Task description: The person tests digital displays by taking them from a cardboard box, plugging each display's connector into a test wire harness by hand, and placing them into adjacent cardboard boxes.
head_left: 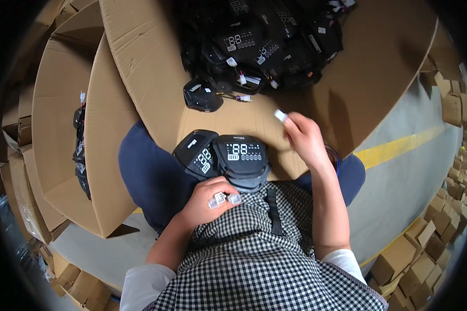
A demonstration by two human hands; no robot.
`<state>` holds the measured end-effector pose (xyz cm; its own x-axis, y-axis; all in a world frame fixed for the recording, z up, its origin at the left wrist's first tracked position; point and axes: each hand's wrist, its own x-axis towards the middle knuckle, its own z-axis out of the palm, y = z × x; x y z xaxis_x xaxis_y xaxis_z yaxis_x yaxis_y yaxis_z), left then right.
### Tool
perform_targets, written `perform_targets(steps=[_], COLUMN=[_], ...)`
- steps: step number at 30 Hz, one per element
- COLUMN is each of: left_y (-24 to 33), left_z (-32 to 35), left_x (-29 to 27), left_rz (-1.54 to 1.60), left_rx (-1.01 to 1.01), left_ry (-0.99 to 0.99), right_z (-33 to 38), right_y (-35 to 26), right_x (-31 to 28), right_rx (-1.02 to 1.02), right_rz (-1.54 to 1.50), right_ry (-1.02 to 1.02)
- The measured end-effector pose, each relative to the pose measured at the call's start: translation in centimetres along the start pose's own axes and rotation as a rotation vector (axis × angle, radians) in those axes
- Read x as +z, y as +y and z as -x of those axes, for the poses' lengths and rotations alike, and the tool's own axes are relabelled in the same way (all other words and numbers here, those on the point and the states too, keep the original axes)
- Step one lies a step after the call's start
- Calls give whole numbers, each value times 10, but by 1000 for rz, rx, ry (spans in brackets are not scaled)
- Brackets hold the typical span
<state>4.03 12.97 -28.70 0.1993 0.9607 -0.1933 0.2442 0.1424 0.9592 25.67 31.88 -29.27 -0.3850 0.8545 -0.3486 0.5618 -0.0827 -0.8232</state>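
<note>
At the far left an open cardboard box (62,129) lies on its side with a few black display units (80,150) along its inner edge. Next comes the big cardboard sheet (140,57) spread over the person's lap, dark-blue trouser knees showing either side of it.

The left hand (207,201) rests low against the checked apron (259,259), fingers (220,198) curled narrow around what look like small white plastic connectors, though the view is too coarse to be sure how many. Just above it, touching the hand's knuckles, sits a short stack of black display panels (241,158) with lit-style digit faces, one panel (197,153) leaning off to its left. A single loose unit (202,96) lies farther up the sheet, its wire and white plug trailing right, and beyond that a heap of the same units (264,41) fills the top of the cardboard.

The right hand (303,137) hovers over the sheet right of the stack, thumb and forefinger pinched shut on a small white connector (280,115). To handle this well, the stack wants steadying with the left hand, and the plug should be gripped by its body, not the wire.

Right again: grey floor (410,181) with a yellow line (394,147), and small cardboard boxes (425,259) piled along the edge.
</note>
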Motion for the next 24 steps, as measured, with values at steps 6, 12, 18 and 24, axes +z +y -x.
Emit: perform_targets(steps=[6, 12, 18, 24], left_y=[-6, -6, -2, -3], left_z=[-22, -29, -26, -19], left_x=[5, -4, 6, 20], left_rz=[34, 63, 142, 289], left_rx=[37, -1, -17, -19], left_ry=[-16, -84, 137, 413], right_z=[-143, -163, -96, -30], right_y=[90, 84, 10, -41], right_x=[116, 138, 50, 0], right_rx=[-51, -35, -694, -1185], right_rz=[332, 577, 1067, 940], right_ry=[-193, -398, 114, 179])
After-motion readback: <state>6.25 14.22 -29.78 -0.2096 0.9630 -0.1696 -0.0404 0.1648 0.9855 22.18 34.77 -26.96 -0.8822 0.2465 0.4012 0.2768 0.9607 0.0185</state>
